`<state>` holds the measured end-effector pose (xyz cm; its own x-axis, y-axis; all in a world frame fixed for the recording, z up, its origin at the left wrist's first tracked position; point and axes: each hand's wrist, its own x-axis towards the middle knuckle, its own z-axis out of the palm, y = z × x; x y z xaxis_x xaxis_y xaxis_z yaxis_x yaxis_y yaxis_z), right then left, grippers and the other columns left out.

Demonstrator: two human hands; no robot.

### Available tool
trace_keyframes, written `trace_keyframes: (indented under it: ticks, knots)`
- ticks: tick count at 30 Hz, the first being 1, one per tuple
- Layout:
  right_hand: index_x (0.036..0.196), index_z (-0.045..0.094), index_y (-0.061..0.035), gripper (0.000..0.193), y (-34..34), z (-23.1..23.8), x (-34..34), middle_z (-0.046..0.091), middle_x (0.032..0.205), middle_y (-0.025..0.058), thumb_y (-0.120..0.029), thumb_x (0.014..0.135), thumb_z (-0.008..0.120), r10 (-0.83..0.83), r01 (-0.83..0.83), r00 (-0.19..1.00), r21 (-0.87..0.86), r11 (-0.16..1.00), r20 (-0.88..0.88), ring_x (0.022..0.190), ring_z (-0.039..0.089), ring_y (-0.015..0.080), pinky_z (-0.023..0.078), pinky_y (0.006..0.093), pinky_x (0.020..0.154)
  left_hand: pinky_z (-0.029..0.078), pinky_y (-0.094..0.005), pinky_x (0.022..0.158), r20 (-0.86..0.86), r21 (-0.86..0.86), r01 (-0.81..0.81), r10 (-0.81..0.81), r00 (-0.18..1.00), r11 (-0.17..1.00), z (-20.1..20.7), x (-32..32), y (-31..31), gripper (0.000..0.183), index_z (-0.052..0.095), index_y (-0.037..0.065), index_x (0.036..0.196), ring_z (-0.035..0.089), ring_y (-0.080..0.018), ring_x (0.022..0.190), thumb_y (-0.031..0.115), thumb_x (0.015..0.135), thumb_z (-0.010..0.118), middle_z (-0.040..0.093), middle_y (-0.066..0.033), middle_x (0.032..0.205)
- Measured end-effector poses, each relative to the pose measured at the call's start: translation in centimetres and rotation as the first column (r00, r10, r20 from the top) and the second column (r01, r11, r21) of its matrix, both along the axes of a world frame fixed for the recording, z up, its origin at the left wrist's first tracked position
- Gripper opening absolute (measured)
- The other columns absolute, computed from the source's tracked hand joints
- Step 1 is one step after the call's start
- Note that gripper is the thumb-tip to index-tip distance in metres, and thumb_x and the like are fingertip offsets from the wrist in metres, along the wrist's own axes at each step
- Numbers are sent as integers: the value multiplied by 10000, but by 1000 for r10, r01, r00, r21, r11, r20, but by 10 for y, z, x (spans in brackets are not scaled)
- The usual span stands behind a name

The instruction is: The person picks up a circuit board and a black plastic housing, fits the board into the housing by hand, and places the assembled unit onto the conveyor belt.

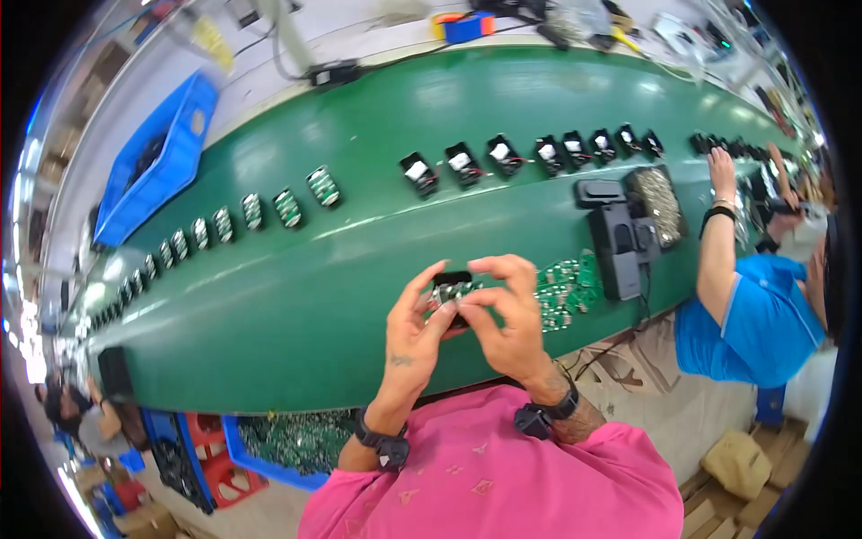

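Observation:
My left hand (416, 325) and my right hand (505, 322) meet over the near part of the green bench. Between them is a small black plastic housing (453, 278) with a circuit board (452, 292) in or against its opening. The left fingers wrap the housing's left side, and the left thumb presses at the board. From the right, my thumb and fingers pinch at the same board. My fingertips hide much of the housing's lower part. Right beside my right hand lies a spread of loose green circuit boards (568, 292).
Across the green bench (296, 332) runs a row of black housings (463, 165) and a row of boards (287, 207). Black devices (616, 247) and a tray of small metal parts (658, 205) stand right. A blue crate (160, 160) sits far left; a co-worker in blue (754, 314) works at right.

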<state>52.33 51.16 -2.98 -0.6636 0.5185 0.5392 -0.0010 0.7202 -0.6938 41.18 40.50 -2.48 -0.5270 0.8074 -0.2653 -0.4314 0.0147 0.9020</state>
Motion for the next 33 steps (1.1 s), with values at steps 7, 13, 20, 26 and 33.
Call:
trace_keyframes:
  ticks: [7, 13, 20, 26, 33]
  knots:
    - [988, 720, -61, 171, -6, 13, -4, 559, 1057, 94, -99, 823, 741, -103, 98, 994, -108, 989, -46, 977, 503, 238, 431, 339, 807, 560, -278, 879, -219, 159, -84, 118, 969, 984, 6, 2, -5, 481, 505, 23, 1403, 616, -127, 1055, -57, 932, 559, 608, -95, 1252]
    - [901, 750, -90, 119, 0, 15, -4, 550, 1034, 68, -80, 784, 775, 1, -1, 1000, -56, 998, 5, 941, 490, 225, 425, 325, 760, 540, -257, 851, -311, 54, 18, 0, 950, 998, 2, 3, -5, 490, 525, 46, 1398, 622, -111, 1008, -59, 922, 569, 631, -99, 1216]
    - [908, 725, -47, 112, -9, 16, 6, 601, 899, 66, -35, 801, 757, -76, 72, 996, -77, 994, -52, 839, 559, 221, 458, 316, 662, 556, -270, 845, -305, 156, -131, 174, 936, 979, 11, 13, -2, 489, 547, 55, 1379, 644, -141, 1006, -71, 909, 594, 622, -128, 1219]
    - [898, 705, 7, 93, -7, 26, 7, 609, 749, 89, 18, 810, 735, -50, 49, 999, -114, 992, -8, 617, 607, 188, 453, 294, 535, 576, -304, 818, -589, 130, -149, 197, 784, 980, 18, 14, -6, 444, 586, 47, 1336, 669, -193, 1023, -63, 906, 603, 628, -171, 1236]
    - [889, 691, 22, 59, 0, 36, 12, 598, 737, 99, 19, 834, 712, 31, -22, 996, -103, 994, 87, 586, 588, 201, 436, 310, 507, 579, -326, 795, -742, 109, -130, 167, 649, 986, 23, 14, -6, 437, 598, 63, 1322, 688, -264, 997, -48, 900, 612, 621, -206, 1255]
